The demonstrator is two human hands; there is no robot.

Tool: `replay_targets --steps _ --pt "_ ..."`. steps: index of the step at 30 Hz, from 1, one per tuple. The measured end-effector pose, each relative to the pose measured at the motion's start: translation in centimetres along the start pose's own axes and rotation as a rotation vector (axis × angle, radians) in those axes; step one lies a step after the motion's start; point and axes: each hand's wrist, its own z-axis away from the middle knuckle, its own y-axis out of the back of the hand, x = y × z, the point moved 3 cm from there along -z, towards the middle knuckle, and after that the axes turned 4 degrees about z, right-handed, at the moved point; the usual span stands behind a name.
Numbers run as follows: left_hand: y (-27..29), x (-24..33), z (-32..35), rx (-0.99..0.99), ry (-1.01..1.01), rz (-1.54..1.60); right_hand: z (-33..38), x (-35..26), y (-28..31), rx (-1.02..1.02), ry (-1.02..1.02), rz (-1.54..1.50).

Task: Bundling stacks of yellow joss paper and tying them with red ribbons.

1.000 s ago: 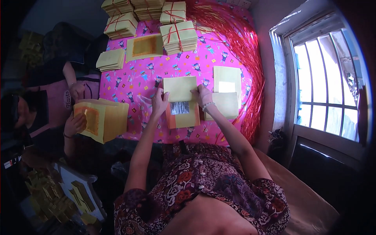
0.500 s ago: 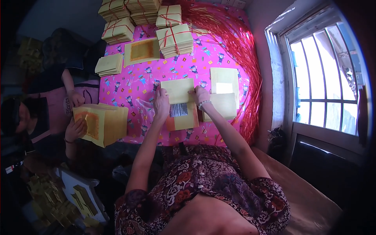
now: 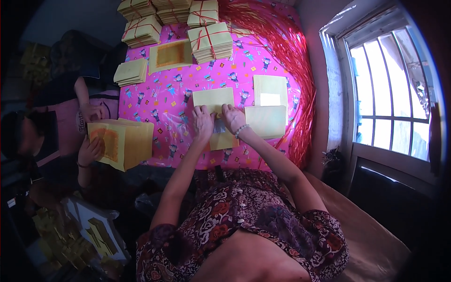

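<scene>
A pale yellow paper sheet lies folded on the pink table in front of me, its plain side up at the far part. Closer to me, a silver patch and a yellow lower part of the paper show between my wrists. My left hand has its fingers curled over the sheet's left half. Close beside it, my right hand is closed at the right half, a beaded bracelet on its wrist. Both thumbs come near each other at the middle; the paper edge under the fingers is partly hidden.
Right of my hands lie a stack of pale sheets and another pale paper with a white patch. Bundles tied with red strips stand at the back. Red strips line the right edge. A co-worker holds yellow papers at left.
Both my hands have moved inward from the sheet's sides to its middle, and now cover part of the silver patch. At left, the co-worker's upper hand has shifted slightly.
</scene>
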Motion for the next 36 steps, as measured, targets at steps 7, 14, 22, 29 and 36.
replay_targets --steps 7,14,22,29,36 --pt "-1.8 -0.9 0.8 0.020 0.038 -0.075 0.6 0.6 -2.0 0.008 -0.007 0.046" --pt "-1.9 -1.5 1.1 0.109 0.019 0.016 0.6 -0.1 -1.1 -0.042 -0.014 0.143" --pt "0.1 -4.5 0.1 0.130 0.094 0.479 0.0 -0.8 -0.2 -0.074 0.200 0.314" --pt "1.0 -6.1 -0.1 0.095 0.340 0.234 -0.1 -1.4 1.9 -0.006 0.411 0.515" --pt "1.1 -5.9 -0.2 -0.030 0.757 1.524 0.0 -1.5 5.9 0.282 0.281 0.204"
